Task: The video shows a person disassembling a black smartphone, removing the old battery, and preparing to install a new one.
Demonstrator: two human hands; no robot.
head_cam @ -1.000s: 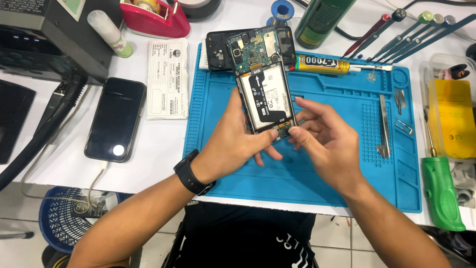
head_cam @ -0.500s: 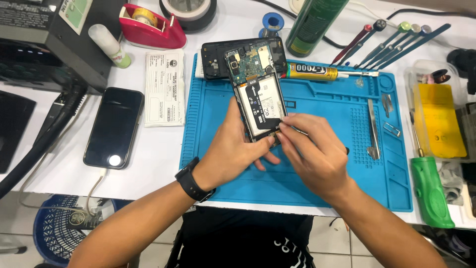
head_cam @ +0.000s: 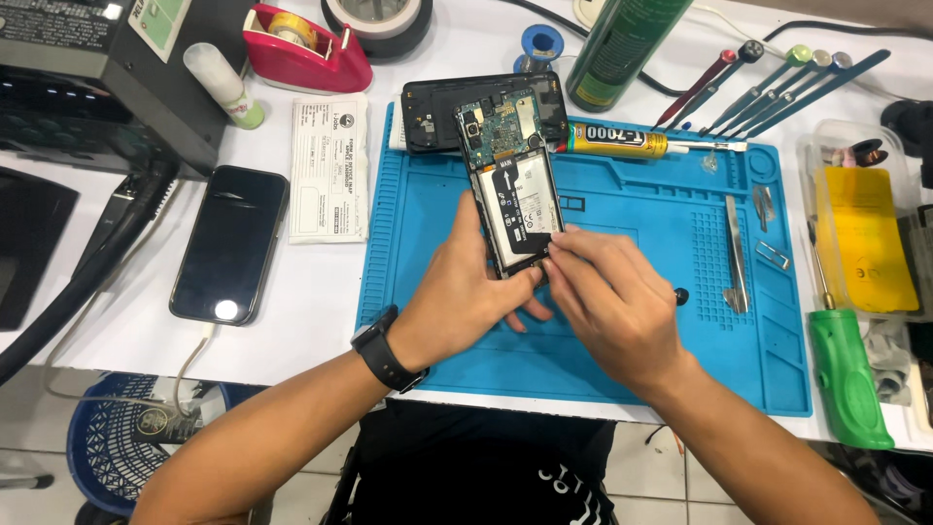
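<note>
2 hands are closed on 1 opened phone (head_cam: 513,185) over the blue mat (head_cam: 603,340). Its lower end is gripped by the left hand (head_cam: 465,306); the right hand (head_cam: 612,301) pinches there. Long axis runs away from the person.

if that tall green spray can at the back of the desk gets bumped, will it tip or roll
The green can looks tall and narrow and stands upright, so a knock near its top would probably tip it. Its round body would likely roll once down, perhaps toward the glue tube or the screwdrivers beside it. How full or heavy it is cannot be told.
</note>
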